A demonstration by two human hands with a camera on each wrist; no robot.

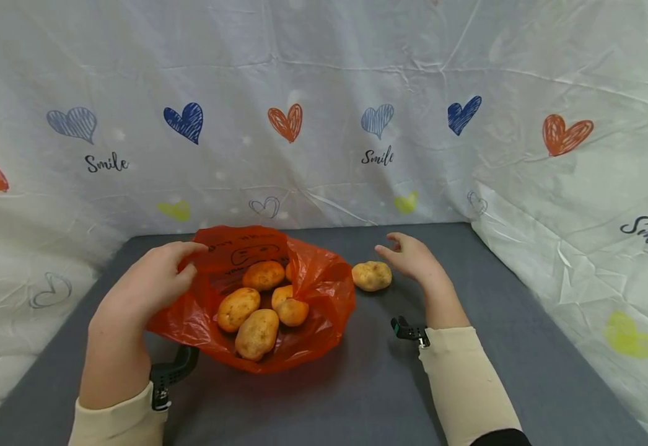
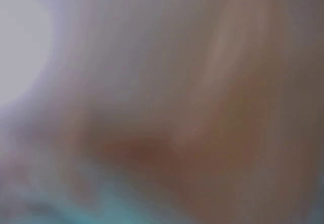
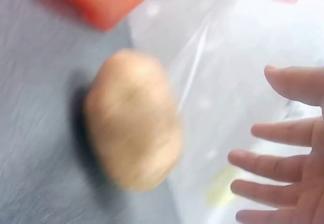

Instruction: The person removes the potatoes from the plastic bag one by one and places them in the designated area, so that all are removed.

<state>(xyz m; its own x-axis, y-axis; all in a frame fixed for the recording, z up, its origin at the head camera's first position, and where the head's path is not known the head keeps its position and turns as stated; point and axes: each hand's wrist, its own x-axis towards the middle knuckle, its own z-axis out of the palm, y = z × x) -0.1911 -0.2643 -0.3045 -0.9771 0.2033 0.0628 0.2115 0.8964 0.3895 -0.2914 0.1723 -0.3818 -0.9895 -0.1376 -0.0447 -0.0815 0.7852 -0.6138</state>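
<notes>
A red plastic bag [image 1: 324, 279] lies with its mouth facing me, several potatoes [image 1: 257, 334] inside it. My left hand [image 1: 142, 288] is at the bag's left rim, thumb and index finger apart and overlapping the red plastic in the head view. The left wrist view is too blurred to show that contact. One loose potato [image 1: 372, 276] rests on the table to the right of the bag. Just beyond its right side hovers my right hand [image 1: 413, 257], fingers spread. In the right wrist view the potato [image 3: 134, 120] is apart from the spread fingertips [image 3: 242, 158].
The grey table [image 1: 357, 390] runs back to a white sheet [image 1: 324, 62] printed with hearts and the word Smile. That sheet also hangs along both sides. Each wrist wears a dark camera mount, such as the right one [image 1: 407, 329].
</notes>
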